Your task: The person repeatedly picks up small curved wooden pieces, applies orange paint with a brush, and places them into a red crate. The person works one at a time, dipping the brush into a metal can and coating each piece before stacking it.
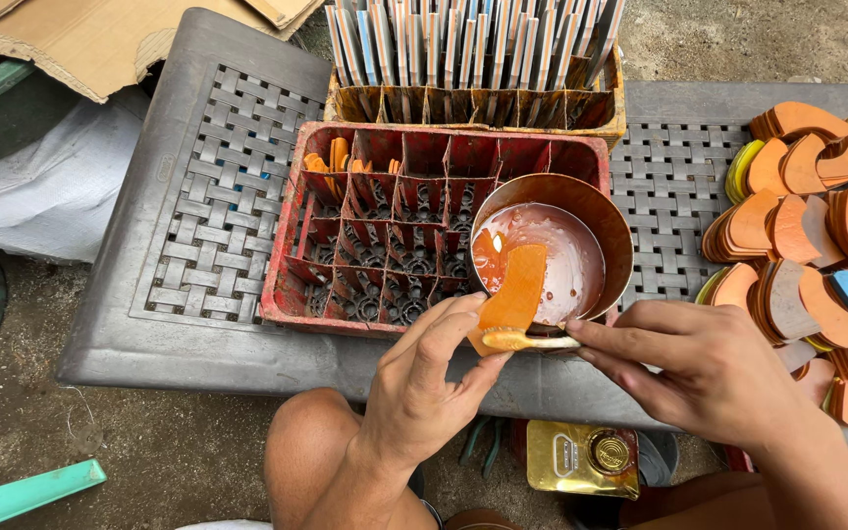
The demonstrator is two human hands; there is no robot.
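Nearest, left hand [431,378] pinching an orange curved piece [514,291] by its lower end; right hand [701,368] gripping a small paint-coated brush [527,341] against it. Just behind, over a bowl [596,221] of orange paint resting on a red compartmented crate [291,265]. Farther right, stacked orange pieces [817,236] on the grey table [198,196].
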